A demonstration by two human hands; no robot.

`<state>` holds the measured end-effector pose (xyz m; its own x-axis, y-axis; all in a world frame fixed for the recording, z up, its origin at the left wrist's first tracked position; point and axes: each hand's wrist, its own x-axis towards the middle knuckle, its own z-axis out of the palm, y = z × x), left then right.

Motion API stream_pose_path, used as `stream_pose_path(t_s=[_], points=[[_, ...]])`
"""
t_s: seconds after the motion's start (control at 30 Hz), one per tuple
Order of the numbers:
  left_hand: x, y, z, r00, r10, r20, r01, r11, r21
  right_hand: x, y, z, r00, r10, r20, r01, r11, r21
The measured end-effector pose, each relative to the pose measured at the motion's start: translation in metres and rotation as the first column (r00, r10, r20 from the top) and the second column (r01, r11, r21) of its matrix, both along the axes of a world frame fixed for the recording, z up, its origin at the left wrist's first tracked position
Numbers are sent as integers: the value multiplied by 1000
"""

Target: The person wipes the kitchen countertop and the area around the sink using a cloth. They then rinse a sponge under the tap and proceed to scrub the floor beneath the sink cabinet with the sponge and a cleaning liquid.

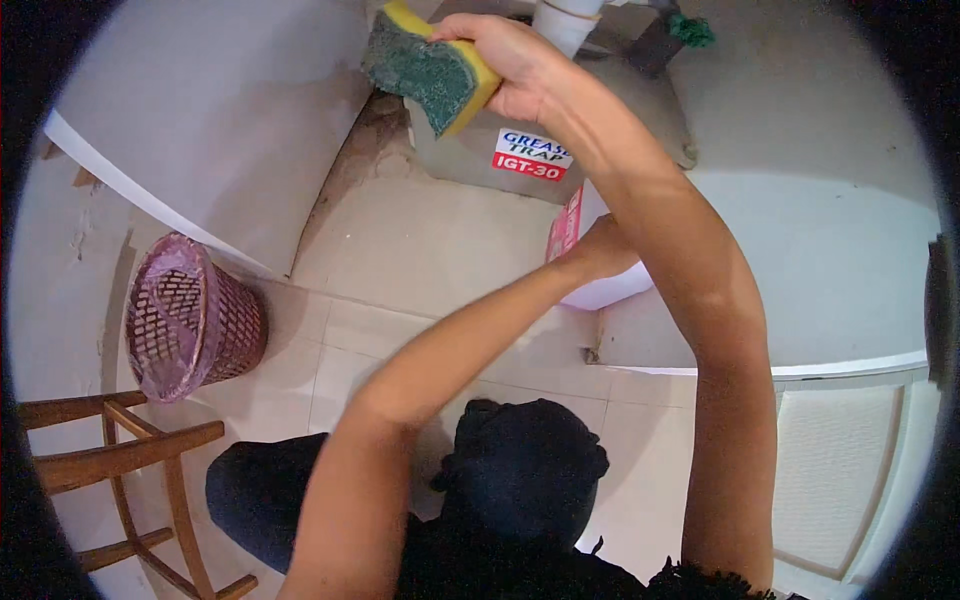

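My right hand (517, 71) grips a large sponge (424, 71), yellow with a dark green scouring side, by its right end. The sponge is held up at the top of the view, in front of a grey grease trap box (457, 154) with a label bearing writing. My left hand (606, 247) is at a whitish plastic container (600, 295) with a red and pink label. The right forearm crosses in front and hides the left fingers, so their grip cannot be made out.
A white pipe (566, 26) rises from the grease trap. Pale panels (225, 127) flank the space on the left and right (810, 262). A lined purple wastebasket (240, 322) and a wooden stool (127, 454) stand at left. Green mesh (691, 30) sits at upper right. My dark-clothed knees (525, 465) are below.
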<state>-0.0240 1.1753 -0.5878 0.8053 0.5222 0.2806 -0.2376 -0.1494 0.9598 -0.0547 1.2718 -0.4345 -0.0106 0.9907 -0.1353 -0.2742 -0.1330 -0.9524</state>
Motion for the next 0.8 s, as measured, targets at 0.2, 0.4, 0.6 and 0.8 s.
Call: stream_pose_path(t_s=[0.2,0.4,0.6,0.8], points=[[-175,43,-45,822,-194,-536,403,863,305,-11,24,-63,979,-81,-186,63,993,-102],[-360,50,-113,495,-388,-777,500,859,-111,-25,38,-185,973,133,188,-44,907,-418],[-415,46,-134,574,-454,-682,380,885,-270,-2,10,-296,759,55,649,180,940,-291],[-441,48,-135,644,-499,-580,219,846,-485,-62,-22,-387,-33,-280,959,385,882,271]])
